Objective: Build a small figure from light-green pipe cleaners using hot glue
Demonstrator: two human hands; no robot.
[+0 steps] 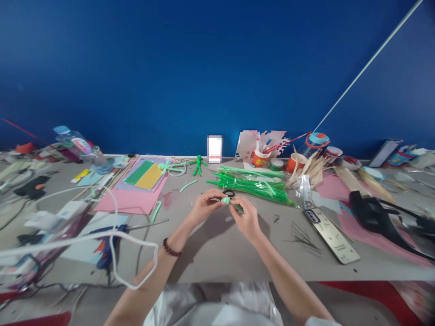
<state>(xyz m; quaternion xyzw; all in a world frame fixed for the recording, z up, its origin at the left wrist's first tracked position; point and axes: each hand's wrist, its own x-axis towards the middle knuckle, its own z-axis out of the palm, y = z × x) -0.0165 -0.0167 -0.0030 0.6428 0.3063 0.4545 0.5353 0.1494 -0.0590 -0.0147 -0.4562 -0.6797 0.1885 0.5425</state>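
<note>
My left hand and my right hand meet over the middle of the grey table. Both pinch a small light-green pipe-cleaner piece between the fingertips; the right hand also grips its darker green stem. A small black ring lies just behind the fingers. A beaded bracelet sits on my left wrist. A bundle of green pipe cleaners lies just beyond my hands. A finished green pipe-cleaner figure stands further back.
Pink and coloured paper sheets lie at left, with a blue glue gun and a white cable. A plastic bottle lies far left. Cups with pens, dried husks, a phone and a black object are at right.
</note>
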